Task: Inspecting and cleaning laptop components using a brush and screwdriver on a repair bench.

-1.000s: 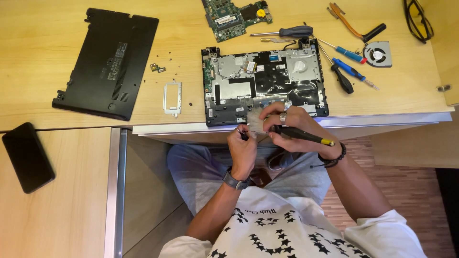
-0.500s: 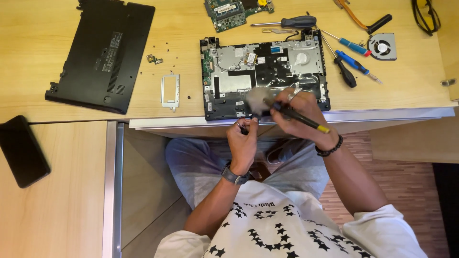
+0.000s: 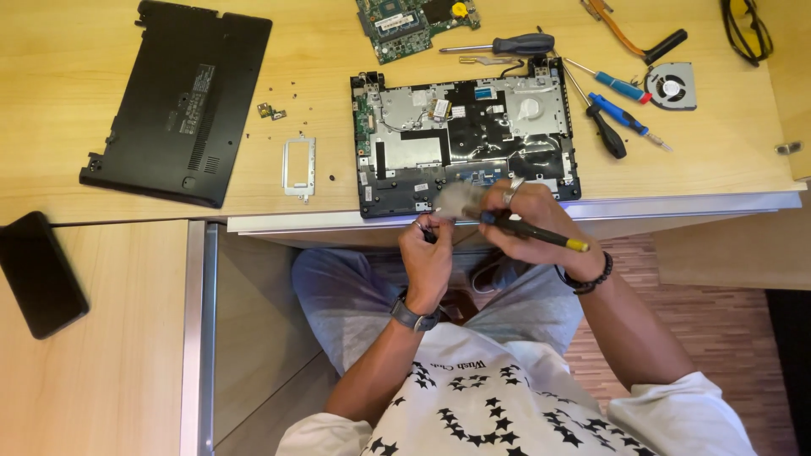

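We hold a small blurred grey metal part [image 3: 456, 201] between both hands, just off the desk edge, below the opened black laptop chassis [image 3: 466, 139]. Our left hand [image 3: 425, 257] pinches its lower-left end w/ fingertips [image 3: 422, 226] pressed together. Our right hand [image 3: 534, 221] curls around a black-handled, yellow-tipped screwdriver [image 3: 530, 231], fingers closed on the shaft, tip meeting the part. The part looks pale, flat-ish, too blurred for detail. Blue-handled screwdrivers [image 3: 621, 101] lie well right of our fingers.
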